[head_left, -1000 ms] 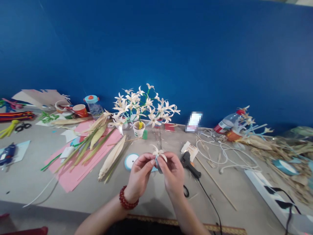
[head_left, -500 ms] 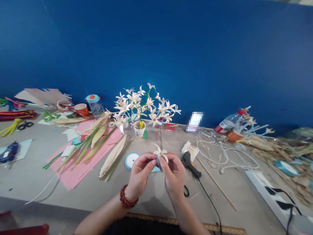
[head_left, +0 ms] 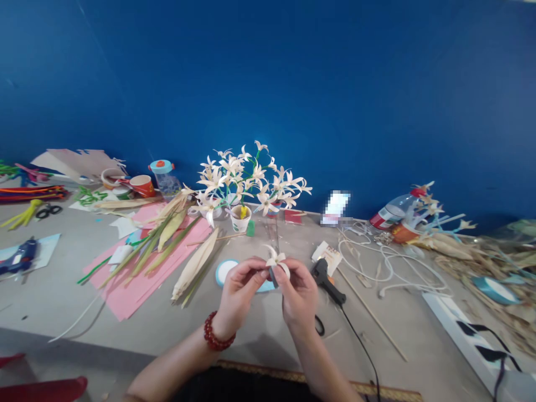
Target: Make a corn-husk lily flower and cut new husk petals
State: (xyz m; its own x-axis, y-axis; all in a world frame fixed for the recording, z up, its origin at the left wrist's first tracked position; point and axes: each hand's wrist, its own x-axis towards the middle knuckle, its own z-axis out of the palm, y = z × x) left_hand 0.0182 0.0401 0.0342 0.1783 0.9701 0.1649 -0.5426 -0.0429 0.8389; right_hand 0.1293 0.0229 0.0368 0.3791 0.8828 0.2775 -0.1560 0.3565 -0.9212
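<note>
Between my two hands is a small cream husk flower (head_left: 275,260), its curled petals pointing up and away. My left hand (head_left: 245,285) pinches it from the left, thumb and fingertips pressed together. From the other side my right hand (head_left: 298,287) grips its base, the thumb in front. A grey-blue piece below the petals shows between the thumbs; I cannot make out what it is. Partly behind my left hand lies a white roll with a blue rim (head_left: 226,272). Beyond the hands, a paper cup (head_left: 240,222) stands amid many similar flowers (head_left: 251,178) on green stems.
Right of my hands lie a black glue gun (head_left: 329,282), a thin stick (head_left: 372,315), white cable (head_left: 393,259) and a power strip (head_left: 456,340). At left, corn husks (head_left: 195,265) lie beside pink paper (head_left: 121,296), with a blue glue gun (head_left: 23,257) farther out. A bottle (head_left: 391,211) leans at the back right.
The camera view has shifted slightly. Both hands keep their pinch on the husk flower, which has turned or tilted a little.
</note>
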